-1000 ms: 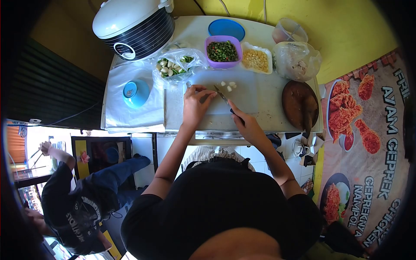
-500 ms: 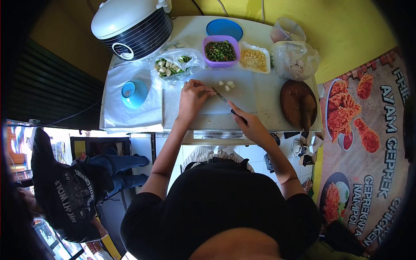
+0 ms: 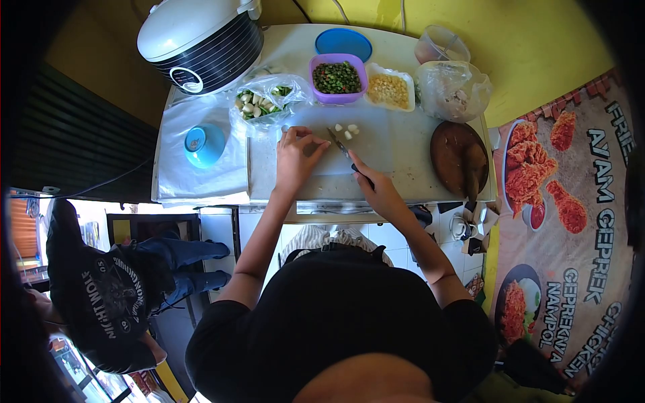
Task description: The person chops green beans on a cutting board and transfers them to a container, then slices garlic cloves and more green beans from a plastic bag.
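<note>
My right hand (image 3: 377,193) is wrapped round the black handle of a small knife (image 3: 345,152), its blade pointing up and left over the pale cutting board (image 3: 380,156). Close to the blade tip, the thumb and fingers of my left hand (image 3: 297,160) are drawn together; whatever they pinch is too small to make out. Several white peeled pieces, which look like garlic (image 3: 347,131), lie just beyond the knife. A clear plastic bag (image 3: 265,101) with white cloves and green bits sits past my left hand.
Behind the board stand a purple container (image 3: 338,97) of chopped greens and a white tray (image 3: 390,102) of pale chopped pieces. A blue bowl (image 3: 205,146) and rice cooker (image 3: 201,50) are left; a stone mortar (image 3: 447,161) is right. Another person (image 3: 111,295) stands lower left.
The knife blade has moved slightly away from my left fingertips, which it was touching or nearly touching. The whole view has shifted a little.
</note>
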A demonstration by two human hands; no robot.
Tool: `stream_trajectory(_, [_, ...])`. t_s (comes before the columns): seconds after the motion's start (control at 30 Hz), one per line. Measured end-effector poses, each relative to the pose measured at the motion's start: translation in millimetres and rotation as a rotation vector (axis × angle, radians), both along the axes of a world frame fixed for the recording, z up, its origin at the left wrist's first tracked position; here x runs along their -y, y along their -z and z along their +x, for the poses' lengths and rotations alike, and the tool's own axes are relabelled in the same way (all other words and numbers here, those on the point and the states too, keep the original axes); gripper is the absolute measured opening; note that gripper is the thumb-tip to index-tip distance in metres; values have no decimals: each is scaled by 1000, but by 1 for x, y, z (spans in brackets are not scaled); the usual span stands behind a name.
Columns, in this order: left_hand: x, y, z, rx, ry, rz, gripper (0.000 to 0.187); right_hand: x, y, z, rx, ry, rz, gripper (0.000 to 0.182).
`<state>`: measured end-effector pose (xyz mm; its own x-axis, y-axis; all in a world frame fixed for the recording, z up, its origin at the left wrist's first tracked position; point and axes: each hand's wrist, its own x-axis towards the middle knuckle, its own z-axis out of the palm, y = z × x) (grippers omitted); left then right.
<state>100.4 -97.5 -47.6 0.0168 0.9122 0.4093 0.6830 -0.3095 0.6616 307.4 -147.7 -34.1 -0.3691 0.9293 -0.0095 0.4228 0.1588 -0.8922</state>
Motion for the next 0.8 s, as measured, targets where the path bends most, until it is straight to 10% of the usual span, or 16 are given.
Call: stream_trajectory(0.8, [4,7,11,39,-97,25,12,1,4,-2,-4,9,2,52])
